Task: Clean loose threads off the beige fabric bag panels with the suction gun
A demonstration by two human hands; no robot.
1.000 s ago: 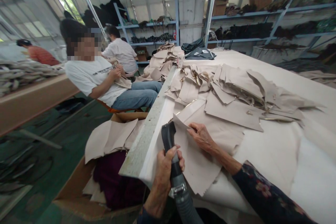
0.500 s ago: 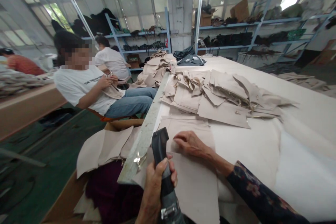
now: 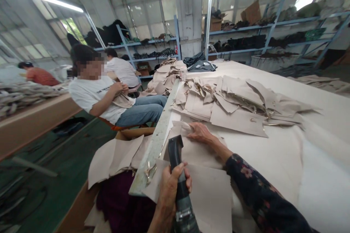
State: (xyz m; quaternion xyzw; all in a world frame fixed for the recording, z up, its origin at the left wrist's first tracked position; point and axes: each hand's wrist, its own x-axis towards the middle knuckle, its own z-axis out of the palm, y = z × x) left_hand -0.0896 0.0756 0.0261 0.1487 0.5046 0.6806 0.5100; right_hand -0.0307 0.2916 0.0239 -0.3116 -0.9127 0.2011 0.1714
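Observation:
In the head view my left hand (image 3: pixel 175 182) is wrapped round a black hose nozzle (image 3: pixel 176 153), whose bent head points up and whose lower end carries a metal clamp. Under and beside it a beige fabric piece (image 3: pixel 212 193) lies at the table's near corner. My right hand (image 3: pixel 201 133) is closed on the far edge of another beige fabric piece (image 3: pixel 202 153), its fingertips partly hidden by the folded edge. A few small shiny metal bits (image 3: pixel 150 171) lie on the table's edge, left of the nozzle.
A large pile of beige pieces with metal parts (image 3: pixel 232 98) covers the table (image 3: pixel 287 153) ahead. Below on the left stands a cardboard box (image 3: pixel 79 204) with beige pieces and purple cloth. A seated co-worker (image 3: pixel 95 94) handles a beige piece beyond the table's left edge.
My right hand has moved forward to the far edge of a beige piece and closed on it. My left hand still holds the nozzle. The view has shifted slightly.

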